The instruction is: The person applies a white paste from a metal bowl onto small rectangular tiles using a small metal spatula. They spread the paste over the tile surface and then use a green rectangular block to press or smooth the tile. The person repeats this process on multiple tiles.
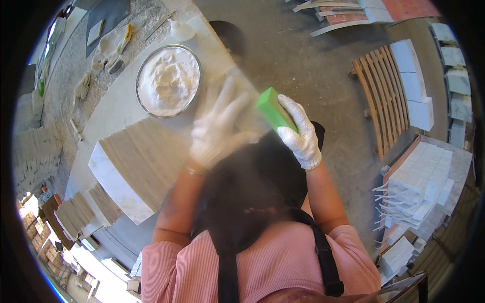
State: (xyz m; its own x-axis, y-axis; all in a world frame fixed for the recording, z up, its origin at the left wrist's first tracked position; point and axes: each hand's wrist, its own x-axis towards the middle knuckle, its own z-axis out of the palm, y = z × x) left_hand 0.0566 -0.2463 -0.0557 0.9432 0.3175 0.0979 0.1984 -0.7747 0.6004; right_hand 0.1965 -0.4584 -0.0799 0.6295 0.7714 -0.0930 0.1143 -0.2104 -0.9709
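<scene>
My right hand (301, 135), in a white knit glove, grips a green block (275, 112) that looks like a sponge or sanding block. The block is held tilted beside the table's edge, its wide face partly hidden by my fingers. My left hand (218, 123), also gloved in white, lies over the pale table top (124, 106) with its fingers spread; motion blurs it, and nothing shows in it. Just beyond the left hand stands a round metal-rimmed bowl (143, 103) heaped with a white powdery or creamy substance (169, 81).
Left of my left arm, a row of stone slabs (146, 159) stands on edge. Behind the bowl are a white squeeze bottle (182, 30) and loose gloves (111, 48). A wooden pallet (381, 101) and stacked white stone pieces (417, 171) stand on the floor at right.
</scene>
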